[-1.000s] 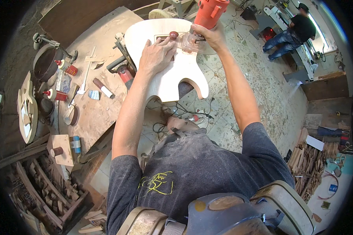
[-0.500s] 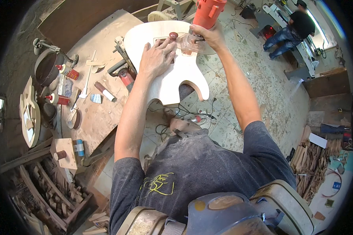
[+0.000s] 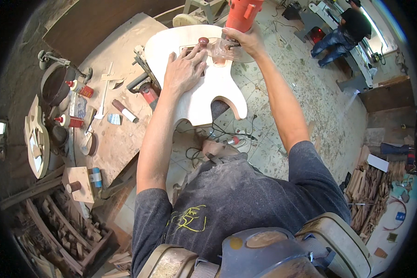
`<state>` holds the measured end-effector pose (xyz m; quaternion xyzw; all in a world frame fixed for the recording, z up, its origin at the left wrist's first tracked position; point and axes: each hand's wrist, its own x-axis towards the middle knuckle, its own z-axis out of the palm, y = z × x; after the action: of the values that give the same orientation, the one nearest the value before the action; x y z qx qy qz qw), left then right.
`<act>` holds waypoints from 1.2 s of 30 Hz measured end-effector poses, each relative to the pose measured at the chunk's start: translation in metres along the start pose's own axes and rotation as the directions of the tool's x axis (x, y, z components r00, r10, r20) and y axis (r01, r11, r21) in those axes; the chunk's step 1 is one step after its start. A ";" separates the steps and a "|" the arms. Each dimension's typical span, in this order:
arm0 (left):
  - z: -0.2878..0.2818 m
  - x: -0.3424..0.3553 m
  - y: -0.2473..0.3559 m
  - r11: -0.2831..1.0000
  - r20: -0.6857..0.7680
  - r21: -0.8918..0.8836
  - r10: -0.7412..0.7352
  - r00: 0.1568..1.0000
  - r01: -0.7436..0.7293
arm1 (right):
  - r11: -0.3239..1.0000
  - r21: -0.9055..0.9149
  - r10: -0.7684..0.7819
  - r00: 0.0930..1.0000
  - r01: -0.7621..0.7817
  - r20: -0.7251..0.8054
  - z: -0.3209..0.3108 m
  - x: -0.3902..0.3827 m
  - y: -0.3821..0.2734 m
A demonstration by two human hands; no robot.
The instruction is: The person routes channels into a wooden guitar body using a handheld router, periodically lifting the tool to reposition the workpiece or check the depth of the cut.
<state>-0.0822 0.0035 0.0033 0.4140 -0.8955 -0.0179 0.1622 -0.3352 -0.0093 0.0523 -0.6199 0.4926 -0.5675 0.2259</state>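
Note:
A pale wooden guitar body with cut-outs and a curved horn lies in front of me. My left hand rests on it with fingers spread, beside a routed pocket and a dark red knob. My right hand is wrapped round the lower part of an orange router, whose clear base sits on the upper right of the body. Just left of the body, partly under it, is a red-and-black tool by a metal clamp.
The workbench on the left holds glue bottles, a sanding tube and a second guitar body. Cables lie below. A co-worker stands at a machine, upper right. Wood scraps fill both lower corners.
Both hands and the router have shifted only very slightly, with a small drift of the whole view. The grip on the router looks the same.

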 end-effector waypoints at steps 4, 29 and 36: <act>0.002 -0.001 -0.001 1.000 -0.048 0.024 0.019 0.999 -0.018 | 0.999 0.050 0.018 1.000 -0.018 0.010 0.002 -0.002 -0.008; -0.005 -0.001 0.002 1.000 0.059 0.015 -0.001 0.998 0.001 | 0.999 0.039 -0.021 1.000 0.021 0.009 -0.004 0.011 0.005; -0.005 -0.003 0.002 1.000 0.063 0.018 -0.014 0.998 0.013 | 0.991 0.068 0.105 0.990 -0.112 0.097 -0.006 0.013 -0.002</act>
<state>-0.0807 0.0078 0.0075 0.4206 -0.8976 -0.0240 0.1300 -0.3417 -0.0180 0.0622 -0.6092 0.4935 -0.5425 0.3016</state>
